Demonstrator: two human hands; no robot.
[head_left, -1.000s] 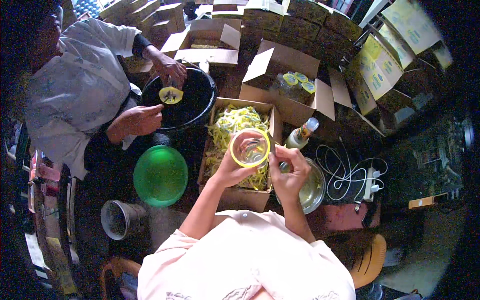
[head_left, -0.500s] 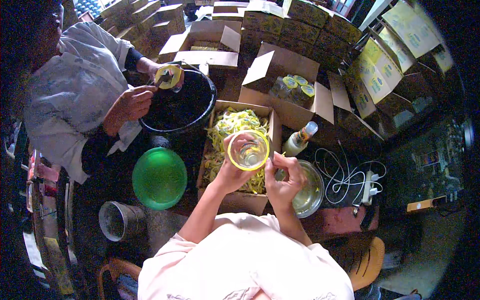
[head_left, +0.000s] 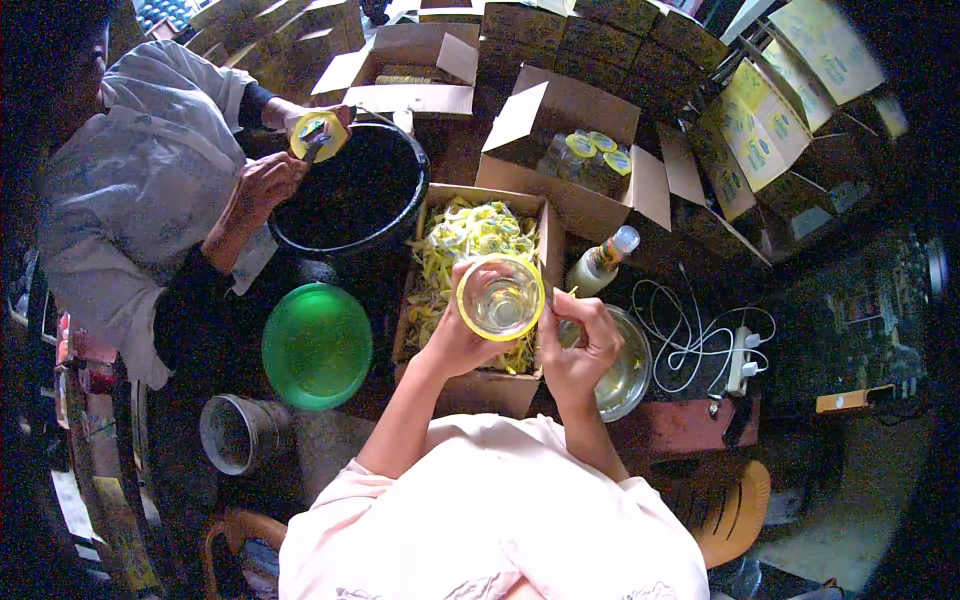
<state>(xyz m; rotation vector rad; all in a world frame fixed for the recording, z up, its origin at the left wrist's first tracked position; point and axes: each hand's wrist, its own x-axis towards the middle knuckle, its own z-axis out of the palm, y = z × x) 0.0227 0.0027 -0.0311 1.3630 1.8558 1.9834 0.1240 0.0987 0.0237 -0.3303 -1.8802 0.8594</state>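
My left hand (head_left: pixel 455 338) is wrapped round a clear cup (head_left: pixel 502 300) with a yellow rim, its open mouth facing up toward me. Beside the rim, my right hand (head_left: pixel 583 348) has thumb and forefinger pinched together. A small dark thing shows at those fingertips, too small to name, and a bit of yellow sticks up near them. Under both hands stands an open cardboard box (head_left: pixel 551 235) heaped with yellow and whitish strips (head_left: pixel 470 235). To the right of it, partly behind my right hand, is a clear round bowl (head_left: pixel 636 365) with small yellow bits in it.
At the left, another person's hands (head_left: pixel 268 180) hold a yellow-rimmed piece and a knife-like tool over a black tub (head_left: pixel 424 190). Around stand a green basin (head_left: pixel 318 345), a bucket (head_left: pixel 230 440), a bottle (head_left: pixel 600 262), a white cable (head_left: pixel 690 345) and a carton with yellow-topped cups (head_left: pixel 600 145).
My cup has tilted slightly, showing more of its inside, while my right fingers stay at its rim. The other person's yellow-rimmed piece has turned and moved left. The whole view has shifted slightly.
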